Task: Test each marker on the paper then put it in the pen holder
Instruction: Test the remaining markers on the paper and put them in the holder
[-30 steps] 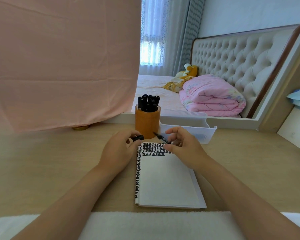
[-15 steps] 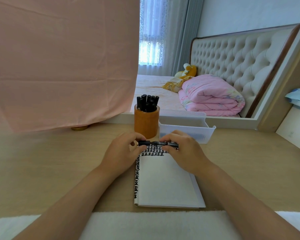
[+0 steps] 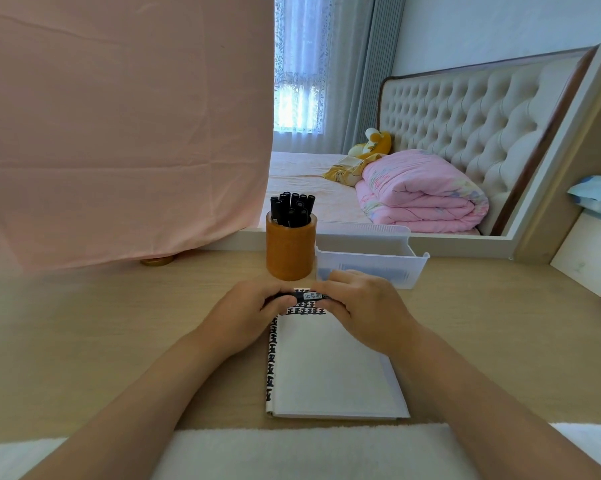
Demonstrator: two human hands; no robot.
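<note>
A black marker (image 3: pixel 311 295) with a white label lies level between my two hands, just above the top edge of the white paper pad (image 3: pixel 330 368). My left hand (image 3: pixel 254 311) grips its left end, where the cap sits. My right hand (image 3: pixel 363 308) grips its right end. Rows of black test marks (image 3: pixel 306 310) cover the top and left margin of the pad. Behind the hands stands an orange-brown pen holder (image 3: pixel 291 251) with several black markers (image 3: pixel 292 209) upright in it.
A clear plastic tray (image 3: pixel 371 261) stands right of the holder on the wooden desk (image 3: pixel 101 334). A pink cloth (image 3: pixel 119 126) hangs at the back left, a white box (image 3: pixel 590 258) sits at the far right, and a white towel (image 3: pixel 309 452) lies along the desk's near edge.
One second ago my hands held the cap and the marker apart. They came together, and the cap is now on the marker, held level between both hands.
</note>
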